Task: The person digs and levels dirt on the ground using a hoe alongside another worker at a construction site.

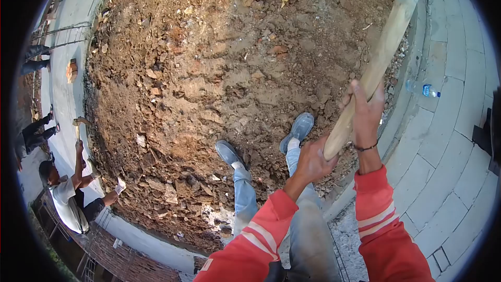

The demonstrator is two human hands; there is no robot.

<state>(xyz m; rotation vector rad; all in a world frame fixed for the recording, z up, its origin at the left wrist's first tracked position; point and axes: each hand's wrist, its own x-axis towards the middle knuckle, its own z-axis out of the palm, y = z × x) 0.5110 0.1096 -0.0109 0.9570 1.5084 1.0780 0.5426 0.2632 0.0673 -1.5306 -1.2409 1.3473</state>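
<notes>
A long, pale wooden handle (389, 42) slants from my hands up to the top right, where its far end runs toward the frame edge; whatever head it carries cannot be made out. Wrapped around its lower end is my left hand (314, 161). Higher up the shaft my right hand (367, 112), with a dark band at the wrist, is closed around the wood. Under the handle lies rough brown soil (250, 68) mixed with stones and broken brick. My grey-blue shoes (300, 130) stand on this soil.
Pale paving (449, 120) borders the soil on the right, with a plastic bottle (430, 91) lying on it. At the left, a person (68, 198) holding a hammer-like tool (78, 125) is low beside the concrete edge. Bricks (71, 71) and other people's legs (37, 131) are beyond.
</notes>
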